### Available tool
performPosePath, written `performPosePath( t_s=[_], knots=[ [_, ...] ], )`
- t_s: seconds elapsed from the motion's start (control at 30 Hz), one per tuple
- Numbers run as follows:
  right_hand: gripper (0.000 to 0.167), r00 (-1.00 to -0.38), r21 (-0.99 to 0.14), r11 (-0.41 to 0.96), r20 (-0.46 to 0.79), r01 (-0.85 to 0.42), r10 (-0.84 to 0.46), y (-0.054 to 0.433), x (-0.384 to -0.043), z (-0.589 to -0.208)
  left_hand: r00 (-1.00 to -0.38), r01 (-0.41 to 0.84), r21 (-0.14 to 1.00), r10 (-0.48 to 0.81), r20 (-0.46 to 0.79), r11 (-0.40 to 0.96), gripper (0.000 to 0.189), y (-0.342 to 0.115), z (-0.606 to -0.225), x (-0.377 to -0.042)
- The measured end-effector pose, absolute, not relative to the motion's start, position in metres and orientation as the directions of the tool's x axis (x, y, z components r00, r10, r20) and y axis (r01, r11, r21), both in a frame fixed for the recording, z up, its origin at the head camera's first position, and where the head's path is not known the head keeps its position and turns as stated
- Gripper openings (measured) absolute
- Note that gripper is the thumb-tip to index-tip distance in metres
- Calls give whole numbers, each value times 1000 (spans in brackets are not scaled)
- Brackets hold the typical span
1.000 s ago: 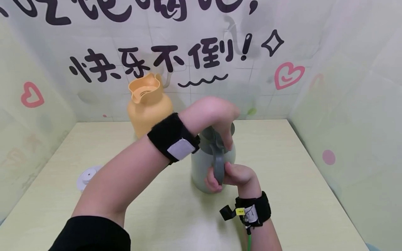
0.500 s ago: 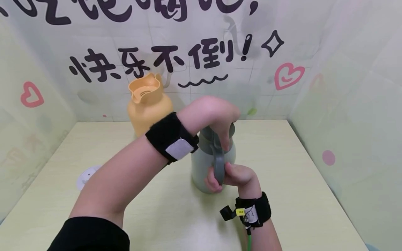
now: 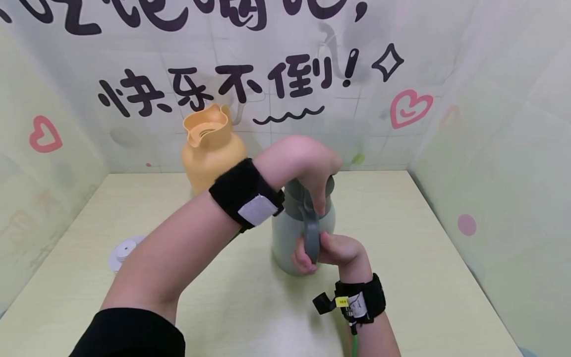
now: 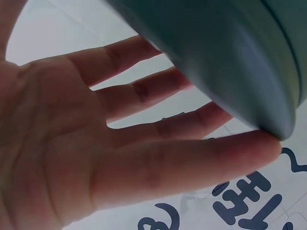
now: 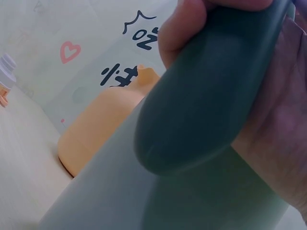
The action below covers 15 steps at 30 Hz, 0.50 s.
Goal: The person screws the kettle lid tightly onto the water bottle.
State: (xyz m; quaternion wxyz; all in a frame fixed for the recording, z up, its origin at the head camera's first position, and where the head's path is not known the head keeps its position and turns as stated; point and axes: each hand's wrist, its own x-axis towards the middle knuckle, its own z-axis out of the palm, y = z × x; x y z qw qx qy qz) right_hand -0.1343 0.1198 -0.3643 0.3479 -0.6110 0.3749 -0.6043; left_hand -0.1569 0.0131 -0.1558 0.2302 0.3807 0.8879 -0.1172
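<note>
A grey-green thermos jug (image 3: 284,240) stands upright on the table. My left hand (image 3: 303,161) reaches over its dark grey top (image 3: 292,210), thumb down on the near side. In the left wrist view, the left fingers (image 4: 192,155) stretch under the top's edge, a fingertip touching it. My right hand (image 3: 341,248) grips the jug's handle (image 3: 311,238), fingers curled round it; the right wrist view shows this handle (image 5: 196,100) up close. Much of the jug's opening lies hidden under the left hand.
An orange-yellow jug (image 3: 207,158) with a wavy open rim stands behind, left of the grey one. A white round stopper-like piece (image 3: 121,254) lies on the table (image 3: 232,307) at left, partly behind my left forearm. Printed cloth walls (image 3: 490,124) enclose the back and sides.
Both hands keep their places on the grey-green jug. Only the left wrist and forearm shift very slightly.
</note>
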Motion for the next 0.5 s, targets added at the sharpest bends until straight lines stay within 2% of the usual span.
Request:
performPosePath(
  t_s=[0.5],
  knots=[
    [64,-8,-879,-475,475,-33,-880,121,-134,-362,-592,742,-33,631,-502,669,52,12,-155,-157]
  ],
)
